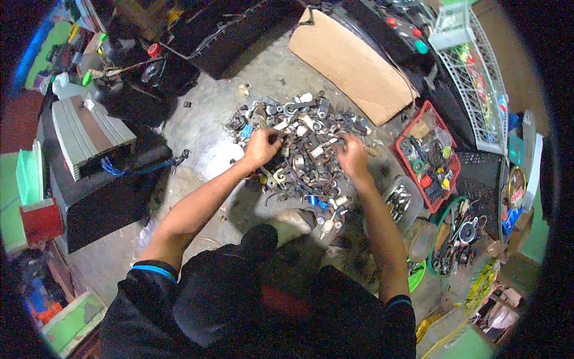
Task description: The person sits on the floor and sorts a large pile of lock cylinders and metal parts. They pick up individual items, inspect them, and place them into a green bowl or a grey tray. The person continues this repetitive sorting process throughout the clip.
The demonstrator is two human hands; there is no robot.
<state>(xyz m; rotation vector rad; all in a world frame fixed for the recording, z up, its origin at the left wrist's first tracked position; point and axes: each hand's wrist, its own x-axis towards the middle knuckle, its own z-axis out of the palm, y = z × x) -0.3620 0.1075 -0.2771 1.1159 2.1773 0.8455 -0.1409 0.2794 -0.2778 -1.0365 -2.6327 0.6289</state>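
A wide pile of small mixed metal and plastic parts [299, 160] lies on the concrete floor before me. My left hand [263, 146] is at the pile's left side, its thumb and fingers curled over dark parts near a small blue piece [246, 131]. Over the right side, my right hand [353, 155] has bent fingers by a pale, narrow part [323, 146]. Whether either hand grips something is too small to tell. Blue pieces [317, 202] and a white plastic fitting [328, 225] lie at the near edge.
Right of the pile are a red plastic basket [394, 150] of parts and a clear tub [418, 197] of metal pieces. A cardboard sheet [350, 63] lies beyond. A black box [107, 197] bearing a grey casing [92, 134] stands left; a white plastic rack [475, 80] is far right.
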